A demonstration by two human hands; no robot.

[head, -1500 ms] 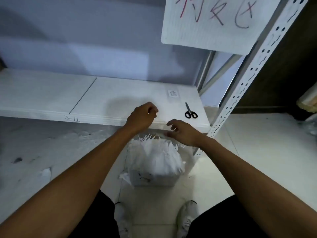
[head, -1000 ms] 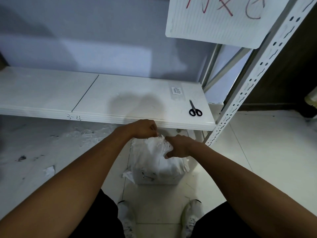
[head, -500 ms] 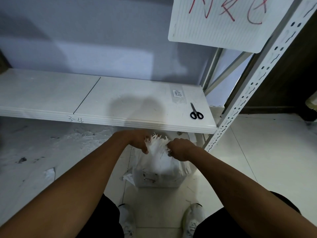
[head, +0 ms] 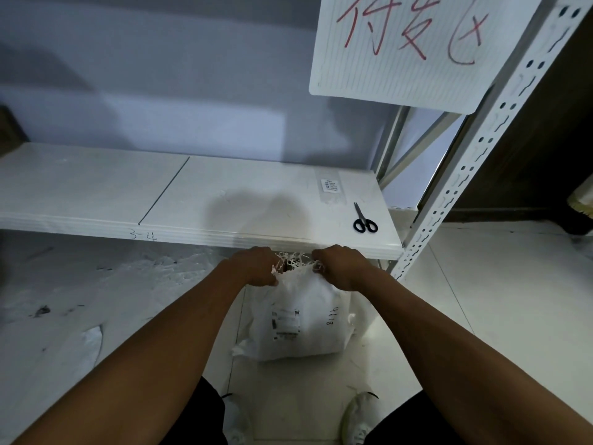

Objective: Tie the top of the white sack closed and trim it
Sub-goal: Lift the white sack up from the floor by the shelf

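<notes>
On the pale tiled floor (head: pixel 481 316), just under the shelf's front edge, the white sack (head: pixel 305 319) stands with its frayed mouth (head: pixel 295 261) bunched between both hands. The left hand (head: pixel 256 266) grips the mouth's left side with its fingers curled into the fabric. The right hand (head: pixel 340 266) grips the right side the same way. Beyond the right hand's fingers and a little to their right, black-handled scissors (head: pixel 364 220) lie closed on the white shelf (head: pixel 224 200), apart from both hands.
</notes>
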